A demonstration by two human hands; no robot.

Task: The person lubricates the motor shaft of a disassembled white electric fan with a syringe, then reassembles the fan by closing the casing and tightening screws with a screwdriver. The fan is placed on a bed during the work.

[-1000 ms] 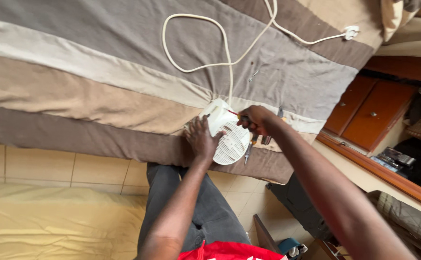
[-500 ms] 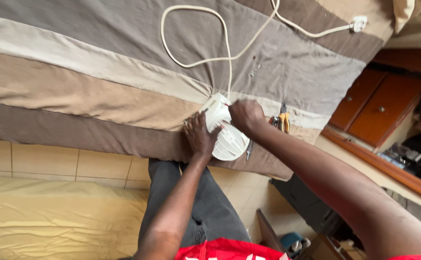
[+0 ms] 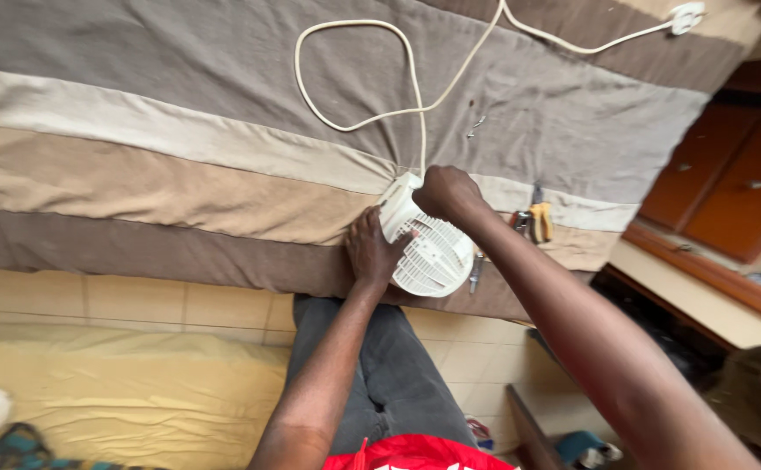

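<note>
Gripping a white fan point(image 3: 432, 252) on the striped bed point(image 3: 180, 174), both hands hide much of its housing. The left hand point(image 3: 372, 252) has its fingers curled against the fan's side; the right hand point(image 3: 448, 193) has its fingers closed over the top. Only the slatted round grille shows below them. A cord point(image 3: 354, 117) loops away above; pliers point(image 3: 539, 222) lie just right.

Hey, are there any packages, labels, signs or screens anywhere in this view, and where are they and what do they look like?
None that I can make out: no package, label, sign or screen.
Small fan: white, round grille, on the striped bedcover, between the left hand and right hand.
Red shirt: bottom edge; any white marks on it are too cut off to tell.
</note>
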